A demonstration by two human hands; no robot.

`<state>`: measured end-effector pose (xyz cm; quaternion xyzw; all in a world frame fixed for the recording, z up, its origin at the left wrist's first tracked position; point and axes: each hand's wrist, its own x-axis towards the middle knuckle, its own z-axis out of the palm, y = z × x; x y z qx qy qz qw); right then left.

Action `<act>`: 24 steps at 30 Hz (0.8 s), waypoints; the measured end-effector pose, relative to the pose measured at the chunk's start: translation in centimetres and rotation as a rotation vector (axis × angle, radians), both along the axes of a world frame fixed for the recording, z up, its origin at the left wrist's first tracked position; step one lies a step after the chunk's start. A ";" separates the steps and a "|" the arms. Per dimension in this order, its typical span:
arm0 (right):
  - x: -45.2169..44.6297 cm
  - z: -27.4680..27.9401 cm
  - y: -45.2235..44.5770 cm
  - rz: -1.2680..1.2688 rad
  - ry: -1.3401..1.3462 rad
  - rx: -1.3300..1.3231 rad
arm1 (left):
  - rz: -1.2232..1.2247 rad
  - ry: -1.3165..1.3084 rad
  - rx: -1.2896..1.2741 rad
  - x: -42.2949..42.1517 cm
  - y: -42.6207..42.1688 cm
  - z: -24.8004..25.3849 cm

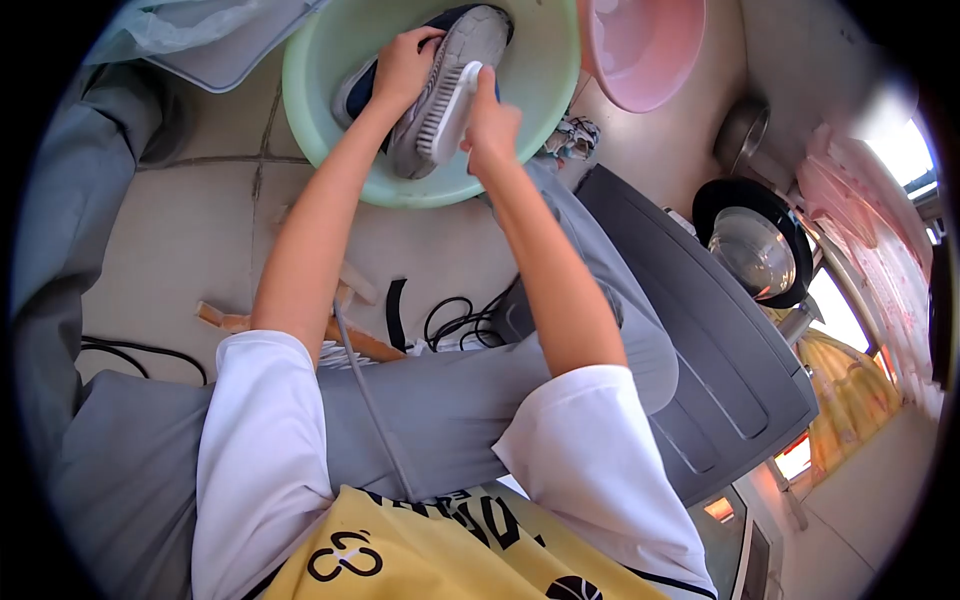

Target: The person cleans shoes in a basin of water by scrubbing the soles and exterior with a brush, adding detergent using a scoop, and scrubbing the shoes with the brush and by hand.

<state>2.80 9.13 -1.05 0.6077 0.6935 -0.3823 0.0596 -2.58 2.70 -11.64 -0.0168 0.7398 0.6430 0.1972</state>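
A shoe with a grey sole [478, 38] is held tilted over the light green basin [300, 120], sole turned up. My left hand [404, 70] grips its side, fingers closed round the dark upper edge. In my right hand [491, 125] is a white scrub brush [458, 112], its bristles against the sole. The right fingers are wrapped round the brush and slightly blurred. Another dark blue and pale shoe part [352, 95] shows in the basin beneath my left wrist; I cannot tell whether it is a second shoe.
A pink basin [645, 60] stands right of the green one. A dark grey cabinet-like box [690, 340] is beside my leg, with a clear bowl [750, 250] in a black pan beyond it. Black cables [465, 322] lie on the tiled floor. A grey-trousered leg [60, 230] is at left.
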 end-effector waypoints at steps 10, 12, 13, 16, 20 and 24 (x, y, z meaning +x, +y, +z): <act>-7.0 -2.5 6.2 -0.113 -0.023 -0.149 | -0.015 0.019 -0.004 -0.1 0.1 0.0; -7.3 -2.9 7.4 -0.061 -0.064 -0.218 | 0.011 0.037 0.001 -0.1 0.0 0.1; -7.3 -2.8 7.6 -0.052 -0.052 -0.228 | 0.007 0.027 0.007 -0.2 0.0 0.0; -6.3 -2.2 7.7 -0.037 -0.053 -0.182 | 0.027 0.012 0.042 -0.1 0.2 0.3; -5.0 -1.9 7.3 0.002 -0.002 -0.135 | 0.047 0.005 0.057 -0.2 0.2 0.3; -4.0 -2.3 7.6 0.155 0.040 -0.013 | 0.068 0.050 0.068 -0.2 0.2 0.2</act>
